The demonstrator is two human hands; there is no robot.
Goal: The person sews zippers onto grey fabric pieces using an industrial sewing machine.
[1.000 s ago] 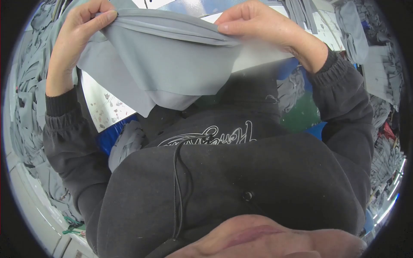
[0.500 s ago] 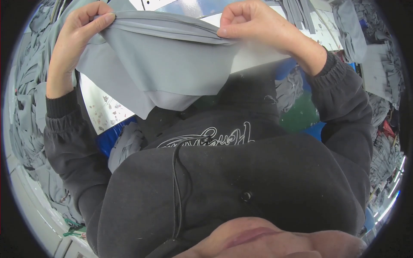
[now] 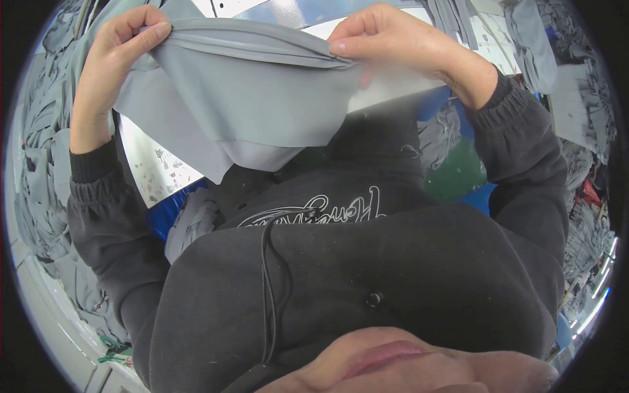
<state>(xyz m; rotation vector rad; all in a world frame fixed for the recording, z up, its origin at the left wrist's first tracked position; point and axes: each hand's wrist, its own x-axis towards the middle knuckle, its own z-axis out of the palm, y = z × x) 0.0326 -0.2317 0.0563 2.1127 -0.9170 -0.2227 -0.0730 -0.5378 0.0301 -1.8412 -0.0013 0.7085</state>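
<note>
A grey piece of fabric (image 3: pixel 249 92) is stretched between my two hands at the top of the head view, its lower part hanging down in front of my dark top. My left hand (image 3: pixel 124 49) pinches the fabric's upper left corner between thumb and fingers. At the other end of the folded upper edge, my right hand (image 3: pixel 386 42) grips the fabric with thumb against fingertips. Several folds run along the edge between the hands. Part of a white work surface (image 3: pixel 157 160) shows below the fabric at the left.
Piles of grey fabric (image 3: pixel 52 196) line the left side, and more grey pieces (image 3: pixel 586 242) lie at the right. Grey strips (image 3: pixel 452 23) hang over the table's far side. A green surface (image 3: pixel 455 173) and bunched grey cloth (image 3: pixel 196 219) are near my body.
My right hand has shifted slightly left, and its fingers are a little more extended. The fabric has moved slightly left and still hangs between both hands.
</note>
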